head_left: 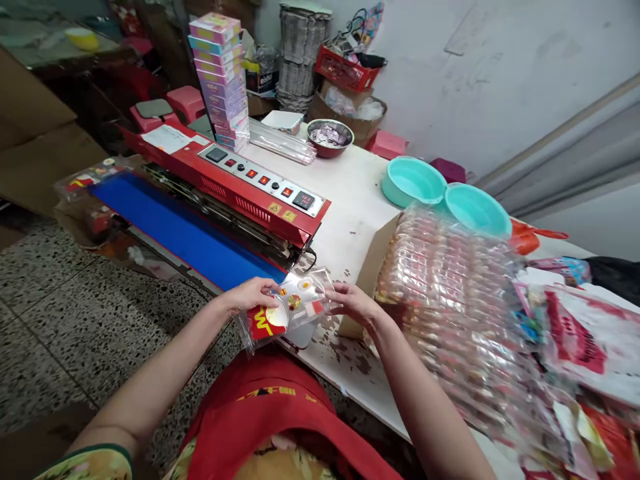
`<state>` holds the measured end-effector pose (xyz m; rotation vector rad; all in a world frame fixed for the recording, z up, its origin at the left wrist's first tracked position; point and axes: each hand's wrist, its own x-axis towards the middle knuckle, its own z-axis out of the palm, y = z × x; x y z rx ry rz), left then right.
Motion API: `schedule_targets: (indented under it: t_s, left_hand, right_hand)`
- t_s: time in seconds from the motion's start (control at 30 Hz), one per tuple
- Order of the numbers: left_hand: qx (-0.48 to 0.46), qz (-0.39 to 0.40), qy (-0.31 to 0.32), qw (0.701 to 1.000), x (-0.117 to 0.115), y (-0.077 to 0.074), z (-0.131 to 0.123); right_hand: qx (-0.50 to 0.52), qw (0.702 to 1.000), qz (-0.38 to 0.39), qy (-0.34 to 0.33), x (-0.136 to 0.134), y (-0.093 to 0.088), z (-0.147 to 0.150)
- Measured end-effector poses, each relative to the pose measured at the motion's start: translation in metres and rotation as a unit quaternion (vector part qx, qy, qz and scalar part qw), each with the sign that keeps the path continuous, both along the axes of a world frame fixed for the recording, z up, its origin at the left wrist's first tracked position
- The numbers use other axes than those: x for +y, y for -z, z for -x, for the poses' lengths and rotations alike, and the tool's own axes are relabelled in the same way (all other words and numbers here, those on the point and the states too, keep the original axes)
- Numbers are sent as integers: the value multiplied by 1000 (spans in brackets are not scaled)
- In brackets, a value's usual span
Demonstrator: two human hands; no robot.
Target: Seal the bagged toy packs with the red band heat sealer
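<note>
A clear plastic packet (294, 302) with small toy food pieces and a red and yellow card is held up between both hands, above the table's front edge. My left hand (255, 295) pinches its left part, thumb over the card. At its right end, my right hand (350, 300) grips the plastic between thumb and fingers. Just beyond the packet lies the near end of the blue conveyor belt (185, 230), which runs along the red sealing machine (240, 187). To the right, a cardboard box (373, 267) is filled with rows of similar packets (450, 287).
Two turquoise basins (414, 180) stand behind the box. Farther back are a metal bowl (330, 135) and a tall stack of small boxes (223, 87). Loose plastic packaging (595, 333) lies at the far right. Another packet (90, 177) rests at the belt's far end.
</note>
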<state>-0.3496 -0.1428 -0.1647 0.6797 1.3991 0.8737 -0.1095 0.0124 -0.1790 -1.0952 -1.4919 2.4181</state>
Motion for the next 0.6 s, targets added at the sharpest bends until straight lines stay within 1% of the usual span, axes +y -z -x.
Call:
schedule_targets:
  t_s: [0.07,0.17,0.23,0.27,0.3,0.33,0.37,0.4,0.43,0.47,0.5,0.53,0.57,0.6]
  left_hand:
    - [32,6,24,999,2,6,3]
    - [159,3,51,986,7,12,0]
    - [260,-14,34,965,5,14,-6]
    - [319,-29,4,947,1,15,-9]
    - [382,-42,-43,922,-6,16,-13]
    - [444,-49,-101,889,-14,19,-17]
    - [487,-43,-164,857,-23,22,-21]
    - [487,-23,-227,843,-32,26,-25]
    - [445,6,-279,851,-40,31,-30]
    - [380,34,-315,869,-46,36,-35]
    - [308,57,-337,888,-51,40,-41]
    - [247,70,-351,900,-54,43,-47]
    - [208,76,-363,905,-55,43,-53]
    - [194,77,-378,902,-56,42,-61]
  right_hand:
    - [-24,998,-18,-60,3,6,5]
    - [-69,992,-70,-80,8,20,11]
    - [-118,980,-135,-87,13,31,13]
    - [-146,970,-170,-92,17,36,13]
    - [-172,960,-198,-101,21,40,14]
    - [-193,951,-217,-108,25,43,13]
    - [-208,944,-228,-115,29,45,13]
    - [-218,940,-232,-122,33,45,11]
    - [-222,938,-233,-131,37,45,8]
    - [-223,936,-233,-143,41,44,5]
    - [-226,933,-235,-155,44,43,2]
    - [-225,928,-244,-169,46,42,0]
    - [-215,923,-257,-188,47,41,0]
    - [-197,917,-274,-211,47,41,5]
